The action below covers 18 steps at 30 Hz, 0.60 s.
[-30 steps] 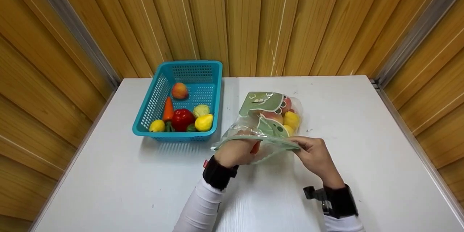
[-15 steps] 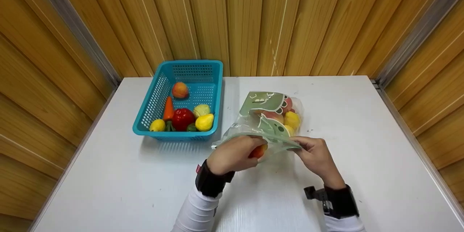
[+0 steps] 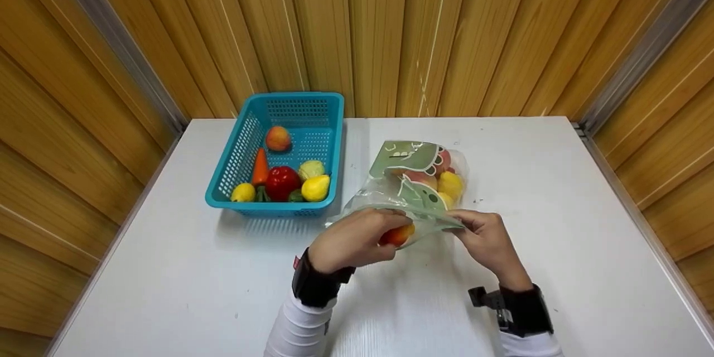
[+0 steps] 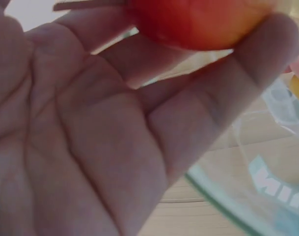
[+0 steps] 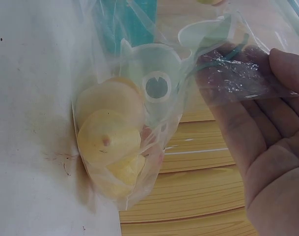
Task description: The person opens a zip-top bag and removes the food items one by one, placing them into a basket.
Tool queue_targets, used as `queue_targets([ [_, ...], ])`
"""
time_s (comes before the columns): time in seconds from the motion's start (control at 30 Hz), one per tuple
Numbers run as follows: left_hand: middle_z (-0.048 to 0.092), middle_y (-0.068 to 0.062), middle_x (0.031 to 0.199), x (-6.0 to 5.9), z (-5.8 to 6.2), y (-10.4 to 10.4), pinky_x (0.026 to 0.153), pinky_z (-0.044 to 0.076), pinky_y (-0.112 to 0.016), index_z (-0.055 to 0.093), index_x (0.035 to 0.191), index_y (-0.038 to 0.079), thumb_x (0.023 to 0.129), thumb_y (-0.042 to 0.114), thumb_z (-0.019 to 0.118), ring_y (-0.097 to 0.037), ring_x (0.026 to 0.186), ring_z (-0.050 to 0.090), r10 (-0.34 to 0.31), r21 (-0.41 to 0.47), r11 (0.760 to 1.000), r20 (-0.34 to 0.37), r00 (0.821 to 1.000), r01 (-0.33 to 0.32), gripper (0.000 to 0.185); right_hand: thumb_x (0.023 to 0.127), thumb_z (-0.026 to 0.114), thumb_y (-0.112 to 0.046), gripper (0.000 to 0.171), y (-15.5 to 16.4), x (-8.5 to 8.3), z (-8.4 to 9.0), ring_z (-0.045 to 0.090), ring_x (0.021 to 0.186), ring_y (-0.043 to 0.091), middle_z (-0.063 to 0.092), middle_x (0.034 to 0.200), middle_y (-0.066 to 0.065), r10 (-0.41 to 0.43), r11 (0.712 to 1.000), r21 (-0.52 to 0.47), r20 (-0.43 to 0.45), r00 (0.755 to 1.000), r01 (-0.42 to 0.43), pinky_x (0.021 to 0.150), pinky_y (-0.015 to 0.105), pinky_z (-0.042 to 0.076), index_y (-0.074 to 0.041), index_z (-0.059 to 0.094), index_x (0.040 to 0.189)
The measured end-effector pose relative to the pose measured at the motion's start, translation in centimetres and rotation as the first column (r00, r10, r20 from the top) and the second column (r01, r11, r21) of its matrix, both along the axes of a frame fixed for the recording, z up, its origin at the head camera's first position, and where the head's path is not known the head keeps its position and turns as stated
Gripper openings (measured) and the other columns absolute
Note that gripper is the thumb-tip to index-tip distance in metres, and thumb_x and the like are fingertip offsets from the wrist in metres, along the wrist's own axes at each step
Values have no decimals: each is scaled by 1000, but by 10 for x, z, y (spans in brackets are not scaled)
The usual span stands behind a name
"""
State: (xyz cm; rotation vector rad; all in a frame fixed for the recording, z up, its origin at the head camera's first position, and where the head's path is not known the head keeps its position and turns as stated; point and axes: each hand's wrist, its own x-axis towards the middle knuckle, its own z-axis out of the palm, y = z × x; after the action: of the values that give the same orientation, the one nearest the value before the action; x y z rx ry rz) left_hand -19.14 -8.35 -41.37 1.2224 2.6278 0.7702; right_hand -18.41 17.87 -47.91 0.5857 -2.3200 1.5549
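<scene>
In the head view my left hand (image 3: 351,240) holds a red-orange apple (image 3: 397,235) at the mouth of a clear zip bag (image 3: 385,192) with a green cartoon print. The left wrist view shows the apple (image 4: 198,22) with a brown stem, fingers curled around its underside. My right hand (image 3: 488,242) pinches the right side of the bag's green-edged opening between thumb and fingers. The bag lies on the table, its far end filled with peach-coloured and yellow fruit (image 3: 449,184). In the right wrist view the yellow fruit (image 5: 110,140) shows through the film.
A blue basket (image 3: 337,150) stands at the back left of the white table (image 3: 184,268). Inside it are a peach (image 3: 278,138), a carrot (image 3: 260,167), a red bell pepper (image 3: 282,183) and several yellow and green pieces. Wood-patterned walls (image 3: 374,39) enclose the table's back and sides.
My left hand has drawn back toward the lower left, out of the bag's opening, and the apple has come nearer with it. My right hand keeps its place on the bag's edge.
</scene>
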Motion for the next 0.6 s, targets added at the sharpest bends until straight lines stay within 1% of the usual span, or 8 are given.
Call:
queue_targets([
  [0.1, 68, 2, 104, 3, 5, -2, 76, 48, -20, 70, 127, 10, 90, 9, 73, -13, 88, 58, -5, -8, 1000, 56, 998, 6, 38, 86, 71, 15, 17, 0, 0, 0, 67, 78, -1, 77, 89, 18, -2, 1000, 6, -3, 1000, 2, 66, 13, 53, 7, 78, 99],
  [0.17, 68, 2, 108, 4, 7, -4, 77, 49, -20, 69, 129, 12, 90, 10, 73, -13, 89, 58, -21, 1, 1000, 67, 998, 21, 40, 86, 71, 15, 17, 0, 0, 0, 67, 78, -1, 77, 89, 19, -1, 1000, 8, -4, 1000, 1, 67, 13, 53, 7, 78, 99],
  [0.23, 68, 3, 113, 6, 8, -5, 80, 50, -19, 69, 131, 13, 89, 10, 74, -12, 92, 59, -48, 28, 999, 57, 997, 46, 42, 86, 71, 15, 18, 1, 1, 0, 67, 79, -1, 77, 90, 19, 0, 1000, 10, -5, 1000, 0, 68, 13, 53, 7, 78, 100],
  [0.3, 68, 4, 119, 8, 10, -7, 82, 51, -19, 68, 132, 14, 89, 10, 73, -12, 96, 60, -80, 63, 995, 30, 996, 78, 44, 86, 72, 15, 17, 0, 0, 0, 67, 81, -1, 77, 91, 19, 4, 1000, 11, -7, 1000, -4, 68, 13, 53, 7, 78, 100],
  [0.43, 65, 2, 137, 13, 14, -11, 95, 52, -21, 66, 138, 15, 89, 11, 71, -14, 111, 62, -128, 136, 983, 3, 992, 126, 50, 85, 72, 15, 17, 1, 0, 0, 67, 81, -2, 77, 91, 19, -1, 1000, 12, -13, 1000, 1, 68, 12, 53, 7, 78, 99],
  [0.5, 62, 0, 143, 14, 16, -13, 99, 51, -24, 64, 141, 16, 90, 13, 70, -15, 120, 61, -125, 176, 977, 10, 992, 122, 51, 85, 72, 16, 18, 1, 0, 0, 67, 80, -2, 77, 91, 18, -4, 1000, 12, -15, 1000, 4, 68, 12, 53, 7, 78, 99],
  [0.6, 60, -2, 147, 15, 19, -16, 103, 50, -28, 63, 142, 15, 90, 14, 69, -18, 128, 58, -99, 256, 963, 26, 995, 89, 52, 85, 72, 15, 18, 1, 0, 1, 67, 80, -1, 77, 90, 17, -8, 1000, 17, -14, 1000, 8, 69, 13, 54, 6, 78, 99],
])
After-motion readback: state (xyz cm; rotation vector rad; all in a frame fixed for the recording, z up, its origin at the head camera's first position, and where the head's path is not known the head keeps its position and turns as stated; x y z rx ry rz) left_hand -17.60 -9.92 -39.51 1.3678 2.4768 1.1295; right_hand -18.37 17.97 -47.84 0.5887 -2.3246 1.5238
